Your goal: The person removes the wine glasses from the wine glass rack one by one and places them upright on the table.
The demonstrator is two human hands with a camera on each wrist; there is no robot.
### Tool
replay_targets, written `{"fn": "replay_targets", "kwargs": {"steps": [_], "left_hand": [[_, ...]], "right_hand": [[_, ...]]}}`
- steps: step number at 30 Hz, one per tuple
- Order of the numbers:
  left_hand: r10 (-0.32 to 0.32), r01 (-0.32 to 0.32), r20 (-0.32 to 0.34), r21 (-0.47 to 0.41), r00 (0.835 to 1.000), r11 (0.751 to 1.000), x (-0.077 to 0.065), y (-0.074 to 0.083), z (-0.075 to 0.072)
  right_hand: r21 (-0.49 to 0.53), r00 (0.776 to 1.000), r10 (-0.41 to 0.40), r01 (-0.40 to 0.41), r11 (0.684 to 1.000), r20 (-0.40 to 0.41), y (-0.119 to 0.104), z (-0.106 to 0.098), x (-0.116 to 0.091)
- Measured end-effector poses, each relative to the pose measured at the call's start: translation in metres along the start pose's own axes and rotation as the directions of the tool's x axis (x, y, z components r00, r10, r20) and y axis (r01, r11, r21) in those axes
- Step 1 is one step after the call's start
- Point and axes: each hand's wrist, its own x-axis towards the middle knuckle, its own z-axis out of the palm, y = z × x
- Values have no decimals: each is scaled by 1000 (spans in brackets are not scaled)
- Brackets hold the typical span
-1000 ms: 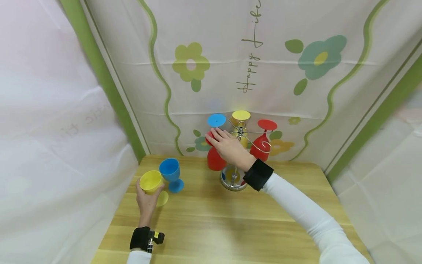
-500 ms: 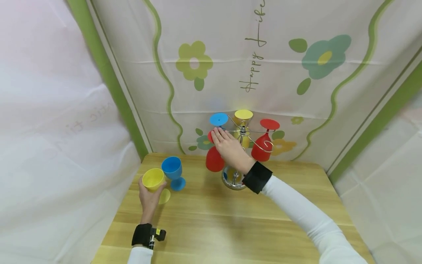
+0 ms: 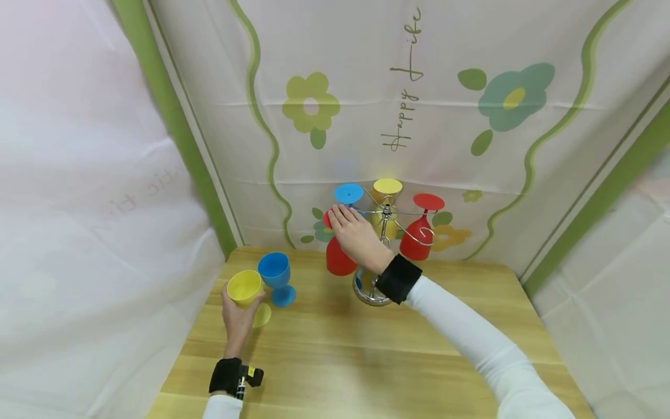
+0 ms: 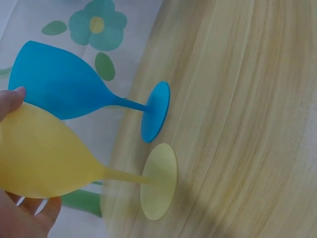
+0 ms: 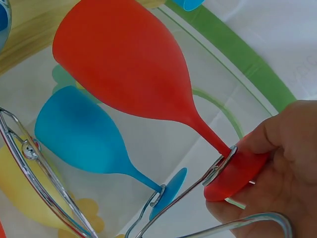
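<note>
My left hand (image 3: 238, 317) grips the bowl of a yellow wine glass (image 4: 44, 153), which stands upright on its foot on the wooden table. A blue wine glass (image 3: 274, 267) stands upright right beside it. Over at the metal stemware rack (image 3: 371, 299), my right hand (image 3: 357, 235) pinches the foot of a red wine glass (image 5: 129, 64) between thumb and fingers. That glass is upside down, its stem at the wire loop of a rack arm. In the head view, the hand covers most of the foot and the stem.
Upside down on other rack arms hang a blue wine glass (image 5: 84, 134), a yellow wine glass (image 3: 388, 186) and a second red wine glass (image 3: 416, 238). A curled wire arm reaches toward the front right. Printed cloth (image 3: 356, 151) lies close behind the rack.
My right hand has shifted slightly left, and the red glass's foot now shows farther out from the rack's pole. The left hand keeps its hold on the yellow glass.
</note>
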Motion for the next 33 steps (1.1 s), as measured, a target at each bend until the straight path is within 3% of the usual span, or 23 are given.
{"fn": "replay_targets", "kwargs": {"steps": [9,21,33], "left_hand": [[18,-18,0,14,1000,1000,0,0,1],[10,-10,10,16,1000,1000,1,-1,1],[7,-7,9,21,1000,1000,-1,0,1]], "right_hand": [[102,995,42,-51,994,90,9,-1,6],[127,992,50,-65,990,119,14,-3,11],[209,978,97,-135,969,182,26,-5,4]]}}
